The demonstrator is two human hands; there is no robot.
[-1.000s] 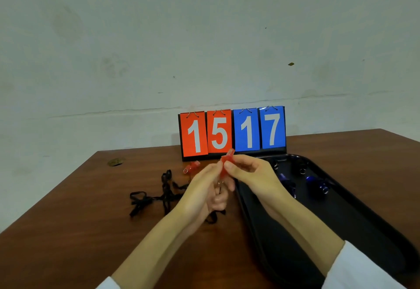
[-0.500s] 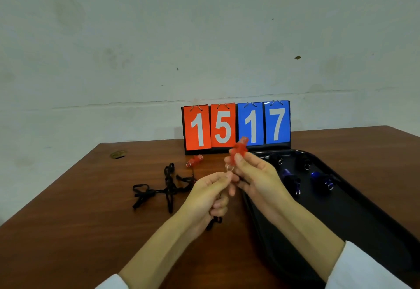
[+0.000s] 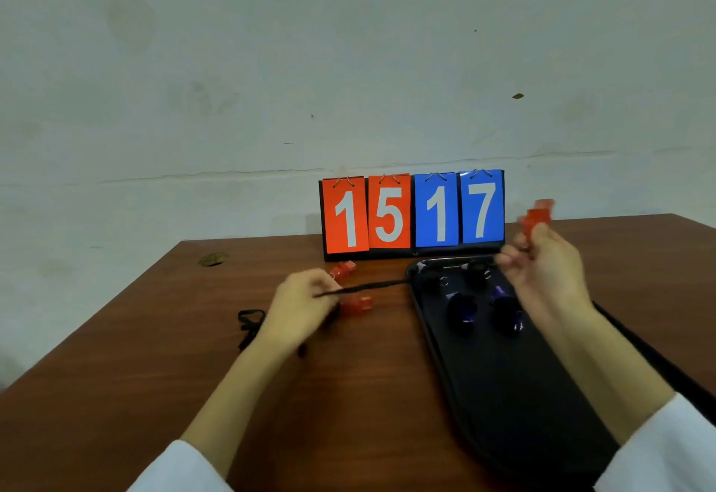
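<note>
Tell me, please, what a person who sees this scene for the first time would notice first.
The scoreboard at the back of the table stands out most: its red cards show 15 and its blue cards show 17. Next, the right hand holds a red whistle raised near the far end of the black tray, while the left hand pinches a black cord over the table.

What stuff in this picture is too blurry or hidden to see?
Head view only:
Red whistle in the right hand: smeared by motion.
Black cord: one end hidden in the left hand.
Dark pieces in the tray: lost against its black floor.
Tray's near end: cut off by the bottom edge.
</note>
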